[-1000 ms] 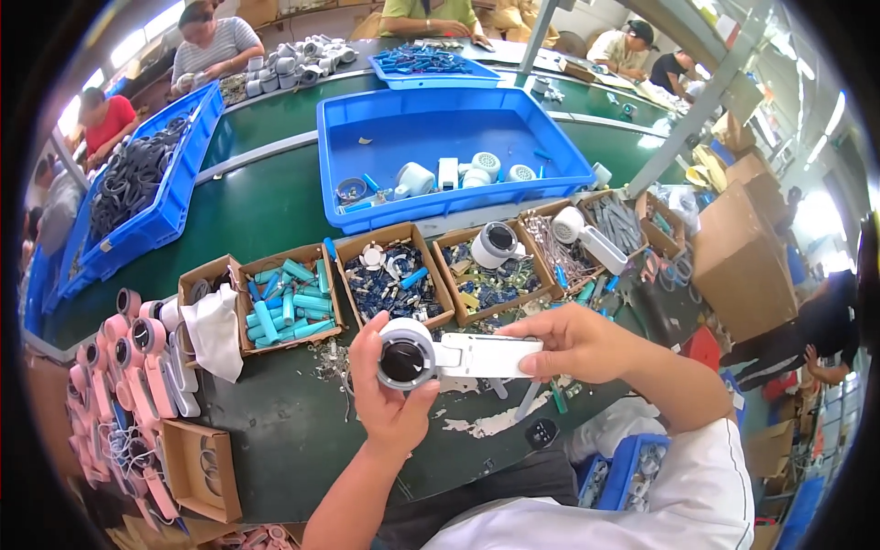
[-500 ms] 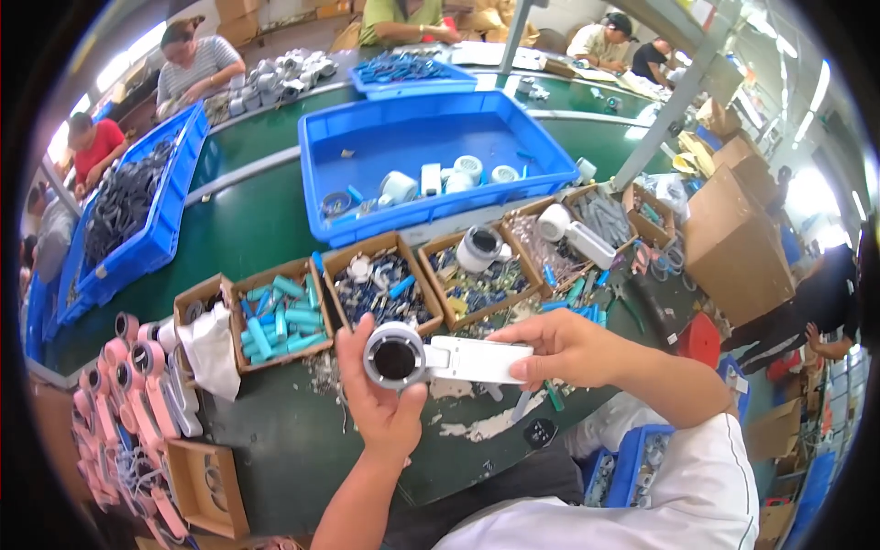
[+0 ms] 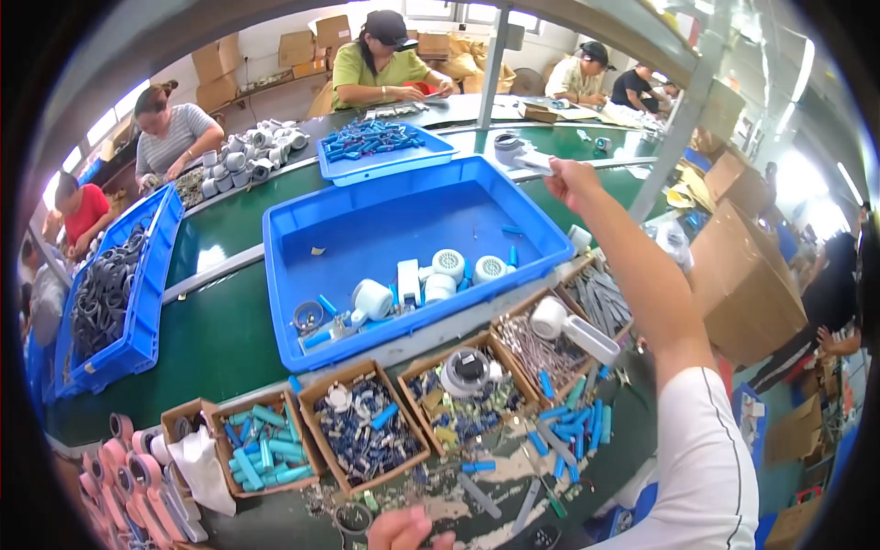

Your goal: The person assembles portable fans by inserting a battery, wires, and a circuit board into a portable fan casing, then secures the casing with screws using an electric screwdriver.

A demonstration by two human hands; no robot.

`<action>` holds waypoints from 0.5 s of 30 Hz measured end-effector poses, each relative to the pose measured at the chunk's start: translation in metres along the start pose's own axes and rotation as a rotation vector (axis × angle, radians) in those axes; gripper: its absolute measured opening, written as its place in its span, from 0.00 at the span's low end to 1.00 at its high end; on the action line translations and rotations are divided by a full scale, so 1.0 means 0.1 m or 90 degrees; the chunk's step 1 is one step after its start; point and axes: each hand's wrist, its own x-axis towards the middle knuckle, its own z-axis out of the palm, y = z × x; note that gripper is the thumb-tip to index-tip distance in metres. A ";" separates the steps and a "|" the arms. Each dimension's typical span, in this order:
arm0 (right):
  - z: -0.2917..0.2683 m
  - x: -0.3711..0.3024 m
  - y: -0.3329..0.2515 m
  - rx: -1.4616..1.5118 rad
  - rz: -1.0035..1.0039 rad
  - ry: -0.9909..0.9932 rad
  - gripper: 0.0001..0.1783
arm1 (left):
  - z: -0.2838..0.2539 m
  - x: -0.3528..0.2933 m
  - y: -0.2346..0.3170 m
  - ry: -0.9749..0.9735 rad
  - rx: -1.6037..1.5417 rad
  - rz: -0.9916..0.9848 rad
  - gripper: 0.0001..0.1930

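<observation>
Stretched far forward, my right hand (image 3: 576, 183) is closed on the handle end of a white handheld fan body (image 3: 532, 160). The fan's round grey head points away from me, over the green belt beyond the large blue tub. My left hand (image 3: 408, 530) is low at the lower edge, mostly cut off, with only some bent fingers showing. Close beside it is a dark ring (image 3: 353, 516) on the table. Another white fan body (image 3: 576, 327) lies across the small boxes, and a round white and black motor part (image 3: 466, 370) sits in the box of small parts.
The large blue tub (image 3: 280, 275) holds white fan heads and blue cells. Cardboard boxes (image 3: 344, 486) with teal cells and small parts line its near side. Pink fans (image 3: 137, 486) are piled at left. A metal post (image 3: 674, 137) stands right of my arm. Co-workers sit across the belt.
My right hand has carried the fan body forward, from in front of me to beyond the tub. My left hand has let go of it and dropped to the lower edge. The view has shifted.
</observation>
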 end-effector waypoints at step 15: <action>0.88 1.84 0.59 -0.155 0.150 -0.062 0.27 | -0.07 0.34 -0.14 0.131 -0.134 0.159 0.12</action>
